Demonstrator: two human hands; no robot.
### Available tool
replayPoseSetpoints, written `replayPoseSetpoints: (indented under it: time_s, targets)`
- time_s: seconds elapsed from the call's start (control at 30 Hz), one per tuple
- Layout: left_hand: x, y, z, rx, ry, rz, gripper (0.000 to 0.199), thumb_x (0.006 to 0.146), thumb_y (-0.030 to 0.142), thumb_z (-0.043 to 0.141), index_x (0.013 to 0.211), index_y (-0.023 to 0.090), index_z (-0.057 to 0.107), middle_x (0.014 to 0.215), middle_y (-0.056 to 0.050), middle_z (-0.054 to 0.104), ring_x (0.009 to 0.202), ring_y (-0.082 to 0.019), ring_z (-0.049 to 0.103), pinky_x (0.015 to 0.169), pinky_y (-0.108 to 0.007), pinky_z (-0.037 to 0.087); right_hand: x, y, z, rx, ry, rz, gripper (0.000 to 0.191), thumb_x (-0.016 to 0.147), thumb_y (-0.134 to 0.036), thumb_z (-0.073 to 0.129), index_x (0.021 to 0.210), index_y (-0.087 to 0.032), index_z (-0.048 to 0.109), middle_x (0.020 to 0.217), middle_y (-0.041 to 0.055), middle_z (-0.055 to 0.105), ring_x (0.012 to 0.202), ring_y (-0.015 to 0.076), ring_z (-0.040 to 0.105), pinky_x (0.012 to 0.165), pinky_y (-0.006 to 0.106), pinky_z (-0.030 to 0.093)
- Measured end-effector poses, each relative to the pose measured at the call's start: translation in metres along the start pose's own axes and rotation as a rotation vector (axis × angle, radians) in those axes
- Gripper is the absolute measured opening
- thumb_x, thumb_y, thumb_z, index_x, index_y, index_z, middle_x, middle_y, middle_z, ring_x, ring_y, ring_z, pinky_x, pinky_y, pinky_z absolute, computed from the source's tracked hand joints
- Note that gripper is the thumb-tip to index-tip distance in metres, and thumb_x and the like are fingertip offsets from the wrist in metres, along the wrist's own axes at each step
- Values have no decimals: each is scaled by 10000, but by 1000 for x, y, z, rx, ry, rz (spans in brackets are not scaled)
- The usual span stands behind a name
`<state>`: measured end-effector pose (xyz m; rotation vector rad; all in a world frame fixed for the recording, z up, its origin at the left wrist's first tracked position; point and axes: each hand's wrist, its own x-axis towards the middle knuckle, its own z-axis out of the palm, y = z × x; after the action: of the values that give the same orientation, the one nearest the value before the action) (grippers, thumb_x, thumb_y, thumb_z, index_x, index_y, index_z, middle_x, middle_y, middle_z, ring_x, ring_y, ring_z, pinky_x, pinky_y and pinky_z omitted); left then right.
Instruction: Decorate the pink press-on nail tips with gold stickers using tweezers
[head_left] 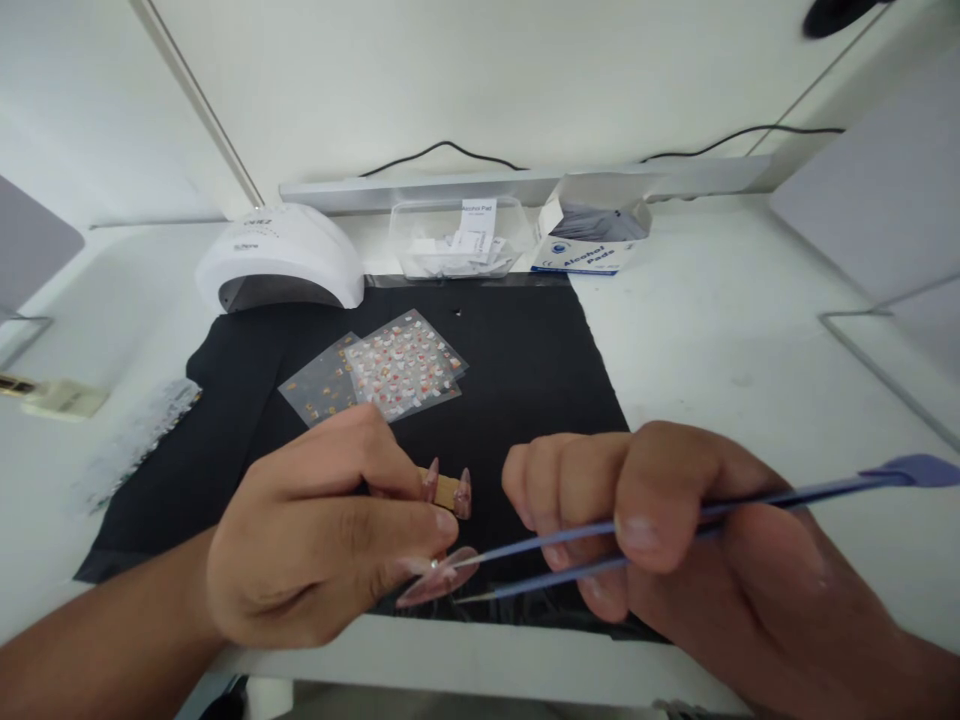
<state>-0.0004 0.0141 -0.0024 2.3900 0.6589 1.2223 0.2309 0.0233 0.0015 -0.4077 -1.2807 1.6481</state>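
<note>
My left hand (330, 530) is closed, pinching a pink, pointed false nail (457, 572) near the front edge of the black mat (525, 380). A small white decoration lies on that nail. Blue tweezers (555, 575) are gripped in my right hand (690, 520); their tips are apart, the upper one at the nail's surface and the lower one just below it. Beyond my left fingers, a tan strip (445, 490) carries more pink nails (463, 492), and my left fingers partly cover it.
Sticker sheets (405, 362) lie on the mat. Behind it stand a white lamp (281, 255), a clear tray (397, 240) of packets and an alcohol pad box (585, 255). At left are a bottle (64, 400) and a silvery packet (142, 440).
</note>
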Motion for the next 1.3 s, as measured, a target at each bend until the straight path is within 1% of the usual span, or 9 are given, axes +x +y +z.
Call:
replayPoseSetpoints:
  time_s: [0.1,0.33,0.5,0.63,0.77,0.93,1.13,1.2,1.3]
  targets:
    - [4,1,-3,2,-45,12,102,980,183,591,988,172,692,733,-57,662,643,-164,649,563,-344,597,0,0,0,-4,-2,2,418,959,-551,529,868,-247,801,553,15,652,549,161,552,632,349,479]
    - [-5,-2,3,-28,17,7,121,982,176,581,983,127,691,761,-76,646,687,-167,641,594,-346,580,-1,-1,2,4,0,22,414,950,-555,542,852,-250,805,542,14,647,548,158,544,628,346,475]
    - [-5,-1,3,-41,22,-9,119,961,160,598,977,143,714,749,-73,660,672,-180,655,583,-351,586,-2,0,1,-14,-9,5,430,968,-559,507,872,-258,799,535,9,627,550,165,539,624,353,474]
    - [-5,0,3,-44,18,-20,131,964,183,590,988,174,719,755,-79,675,676,-198,666,580,-369,589,-1,0,0,-22,-23,-5,445,984,-552,479,864,-255,788,532,6,604,560,166,544,621,347,477]
    - [-5,-1,4,-44,19,-32,108,955,158,602,984,159,706,768,-67,663,687,-182,659,615,-359,583,-1,0,1,-17,-54,4,444,990,-543,486,837,-248,781,515,-1,563,558,162,541,605,332,469]
    - [-6,-3,4,-40,0,40,103,954,111,595,1005,100,683,826,-74,638,743,-158,638,649,-329,569,-2,-1,2,-12,-17,-11,422,986,-531,503,852,-244,782,534,-1,584,546,154,534,609,331,469]
    - [-10,-4,6,-54,4,47,94,955,100,601,999,80,682,837,-72,618,757,-152,628,655,-322,569,-1,1,3,-6,24,-9,420,966,-537,526,851,-236,796,545,9,623,560,159,563,615,339,474]
    - [-10,-4,7,-41,8,47,92,965,118,601,1002,89,680,834,-71,622,758,-151,633,652,-317,574,-1,1,3,8,25,-6,431,956,-549,535,835,-231,799,537,11,626,556,158,564,612,338,471]
    - [-7,-2,5,-13,9,13,106,987,170,579,1000,135,678,805,-62,636,713,-155,640,621,-324,579,-1,2,3,24,28,9,427,947,-554,552,834,-227,804,534,11,632,546,150,563,613,335,471]
